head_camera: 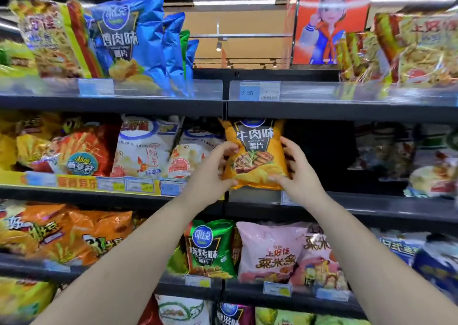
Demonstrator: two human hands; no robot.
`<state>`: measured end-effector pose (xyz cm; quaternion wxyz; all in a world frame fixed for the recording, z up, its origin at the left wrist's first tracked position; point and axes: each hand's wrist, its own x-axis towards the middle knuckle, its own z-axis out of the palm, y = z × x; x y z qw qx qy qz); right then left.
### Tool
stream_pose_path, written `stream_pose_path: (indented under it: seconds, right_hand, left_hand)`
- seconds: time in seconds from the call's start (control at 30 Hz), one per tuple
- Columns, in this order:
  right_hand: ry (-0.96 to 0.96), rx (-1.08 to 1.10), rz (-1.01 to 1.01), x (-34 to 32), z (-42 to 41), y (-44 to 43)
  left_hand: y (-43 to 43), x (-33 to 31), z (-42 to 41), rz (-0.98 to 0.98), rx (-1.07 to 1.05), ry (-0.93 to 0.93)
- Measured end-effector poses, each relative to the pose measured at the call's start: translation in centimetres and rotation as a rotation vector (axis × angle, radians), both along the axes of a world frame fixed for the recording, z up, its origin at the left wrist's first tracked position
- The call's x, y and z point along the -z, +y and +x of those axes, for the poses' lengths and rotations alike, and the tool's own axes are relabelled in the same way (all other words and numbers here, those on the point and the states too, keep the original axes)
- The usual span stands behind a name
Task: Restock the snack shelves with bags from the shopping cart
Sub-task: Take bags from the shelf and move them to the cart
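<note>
Dark shelves [347,112] carry snack bags. On the top one, blue bags [138,41] left, yellow-red bags [421,49] right. On the next, an orange bag [255,156] at the front edge, right of white bags [148,148]. Below, a green bag [210,247] beside pink bags [270,252].

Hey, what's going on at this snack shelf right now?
A person is stocking chips. The left grip and right grip hold an orange chip bag upright by its sides, at the front of the second shelf down. The bag stands just right of the white bags, with a dark gap on its other side. Whether it already rests on the shelf isn't clear. The cart is not in view.
</note>
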<state>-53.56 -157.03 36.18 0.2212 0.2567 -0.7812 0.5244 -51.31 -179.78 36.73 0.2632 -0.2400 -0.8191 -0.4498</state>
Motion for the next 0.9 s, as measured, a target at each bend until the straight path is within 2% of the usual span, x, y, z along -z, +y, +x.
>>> stream_pose_path:
  seconds: [0.67, 0.9]
  right_hand:
    - [0.003, 0.083, 0.13, -0.5, 0.0, -0.3]
    - [-0.016, 0.135, 0.159, -0.9, 0.5, -1.1]
  left_hand:
    - [-0.4, -1.8, -2.8, -0.194, -0.029, 0.002]
    - [-1.4, -1.7, -1.7, -0.191, 0.032, -0.083]
